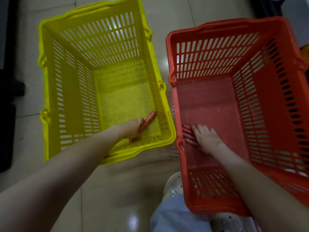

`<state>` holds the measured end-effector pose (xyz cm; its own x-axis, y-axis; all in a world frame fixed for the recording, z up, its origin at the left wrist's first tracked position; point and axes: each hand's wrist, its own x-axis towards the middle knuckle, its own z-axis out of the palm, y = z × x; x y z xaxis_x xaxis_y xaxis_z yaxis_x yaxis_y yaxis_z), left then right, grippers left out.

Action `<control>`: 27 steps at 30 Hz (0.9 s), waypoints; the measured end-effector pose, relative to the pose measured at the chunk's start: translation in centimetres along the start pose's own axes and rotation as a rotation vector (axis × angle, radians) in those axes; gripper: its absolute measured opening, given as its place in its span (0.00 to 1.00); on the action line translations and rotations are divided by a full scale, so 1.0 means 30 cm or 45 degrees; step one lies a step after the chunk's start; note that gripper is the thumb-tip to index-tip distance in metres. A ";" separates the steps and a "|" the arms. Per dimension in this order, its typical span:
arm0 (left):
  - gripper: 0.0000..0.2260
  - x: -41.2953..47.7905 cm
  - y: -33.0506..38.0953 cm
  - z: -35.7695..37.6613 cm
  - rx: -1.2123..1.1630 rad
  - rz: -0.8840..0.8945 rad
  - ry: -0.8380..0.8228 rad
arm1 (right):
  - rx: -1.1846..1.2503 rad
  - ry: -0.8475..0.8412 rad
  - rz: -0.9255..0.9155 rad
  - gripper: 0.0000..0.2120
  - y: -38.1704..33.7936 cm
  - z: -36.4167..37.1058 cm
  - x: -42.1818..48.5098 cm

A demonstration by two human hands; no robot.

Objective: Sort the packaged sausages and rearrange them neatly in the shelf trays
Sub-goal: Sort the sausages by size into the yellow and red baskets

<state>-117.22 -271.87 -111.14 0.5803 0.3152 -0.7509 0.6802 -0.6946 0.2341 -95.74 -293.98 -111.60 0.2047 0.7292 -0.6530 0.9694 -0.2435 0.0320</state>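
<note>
Left of frame, in the lower right corner of the yellow basket (75, 97), the left hand (133, 129) has its grip curled round a red packaged sausage (149, 120) slanting toward the right wall. In the red basket (267, 97) at right, the right hand (207, 139) has its grip spread, fingers flat on a bundle of sausages (187, 133) by the lower-left wall. Both baskets stand on a tiled floor (167, 14).

Yellow basket (70, 91) and red basket (265, 91): matt plastic (floor tiles (160, 22) glossy).
</note>
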 end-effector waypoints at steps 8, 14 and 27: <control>0.23 0.006 -0.004 -0.004 0.500 0.079 -0.141 | -0.117 -0.051 -0.084 0.32 0.026 0.003 -0.029; 0.30 -0.016 -0.041 0.027 0.328 0.157 -0.281 | -0.239 -0.119 -0.121 0.39 0.004 0.012 -0.032; 0.21 -0.311 0.330 -0.201 0.018 -0.023 0.621 | -0.207 -0.184 -0.312 0.27 0.012 -0.157 -0.213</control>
<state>-113.20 -277.79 -98.10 0.7128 0.5914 -0.3770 0.6880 -0.6939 0.2124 -96.05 -295.71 -103.86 -0.0473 0.6522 -0.7565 0.9988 0.0418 -0.0264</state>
